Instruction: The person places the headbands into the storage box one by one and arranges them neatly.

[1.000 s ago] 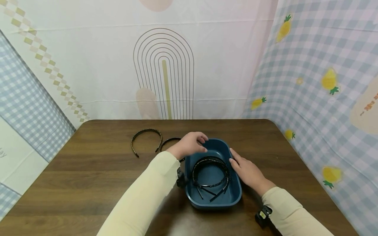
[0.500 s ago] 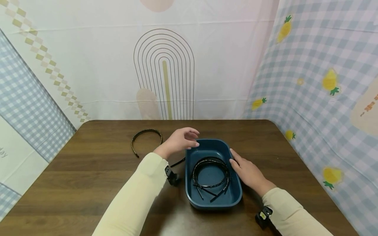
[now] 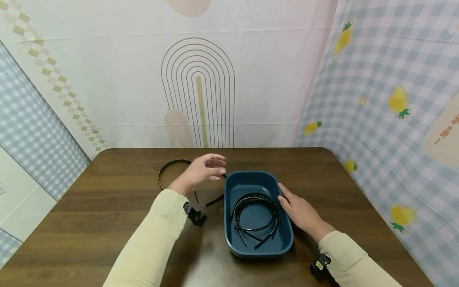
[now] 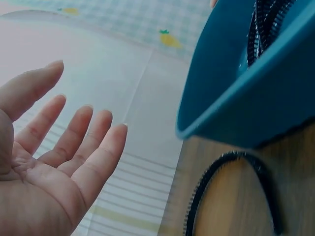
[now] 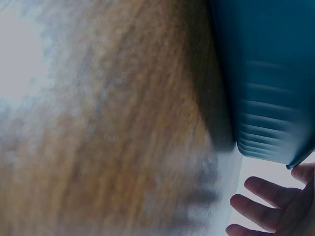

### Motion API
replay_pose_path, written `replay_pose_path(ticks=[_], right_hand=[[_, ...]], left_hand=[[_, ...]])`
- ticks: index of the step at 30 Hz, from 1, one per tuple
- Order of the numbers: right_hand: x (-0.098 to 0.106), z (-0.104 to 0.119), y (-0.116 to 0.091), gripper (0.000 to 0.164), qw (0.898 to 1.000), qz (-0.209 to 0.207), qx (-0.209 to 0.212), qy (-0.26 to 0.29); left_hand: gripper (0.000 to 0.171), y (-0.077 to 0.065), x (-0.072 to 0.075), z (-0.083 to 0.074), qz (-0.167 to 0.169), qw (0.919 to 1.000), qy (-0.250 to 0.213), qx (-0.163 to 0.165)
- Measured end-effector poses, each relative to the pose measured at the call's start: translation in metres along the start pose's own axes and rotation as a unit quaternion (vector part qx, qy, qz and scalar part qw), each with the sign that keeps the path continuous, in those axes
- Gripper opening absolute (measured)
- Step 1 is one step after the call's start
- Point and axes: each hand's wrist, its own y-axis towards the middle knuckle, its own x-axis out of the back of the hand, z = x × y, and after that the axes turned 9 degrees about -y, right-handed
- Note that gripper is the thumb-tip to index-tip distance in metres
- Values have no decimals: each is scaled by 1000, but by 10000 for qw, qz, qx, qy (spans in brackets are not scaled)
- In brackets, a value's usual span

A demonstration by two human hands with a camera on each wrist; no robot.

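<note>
My left hand point(image 3: 199, 171) is raised over the table left of a blue plastic tub point(image 3: 259, 253), palm facing the tub and fingers spread with nothing between them. Beneath it a black toothed headband point(image 4: 268, 189) lies beside the tub; in the head view the hand covers most of it. A second headband point(image 3: 177, 161), brownish and toothed, lies farther left, partly hidden by the hand and wrist. Several dark headbands point(image 3: 256, 195) are piled in a ring inside the tub. My right hand point(image 3: 301, 209) rests against the tub's right rim, fingers extended.
The dark wooden table point(image 3: 107, 215) ends at a white patterned cloth point(image 3: 265, 79) behind it. A checked cloth with pineapples point(image 3: 376, 131) hangs along the right side. A black wrist camera point(image 3: 195, 215) sits on the left sleeve.
My left hand has moved left from over the tub to the table beside it, above the headbands there. My right hand and the piled headbands have stayed in place.
</note>
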Motion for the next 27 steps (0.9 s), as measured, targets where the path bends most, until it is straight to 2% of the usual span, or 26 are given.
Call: replay_pose_path(ticks=[14,21,27], right_hand=[[-2,-2,1,64,10000,7,-18,23],[-1,-1,1,63,10000,-44,-16,-44],[0,0,1,63,10000,12,-38,-2]], left_hand=[[51,0,36,13,-484,9985,-264,-4],[51,-4,51,15,-643,9979,88,-6],[50,-4,62,18,-875,9961,105,-7]])
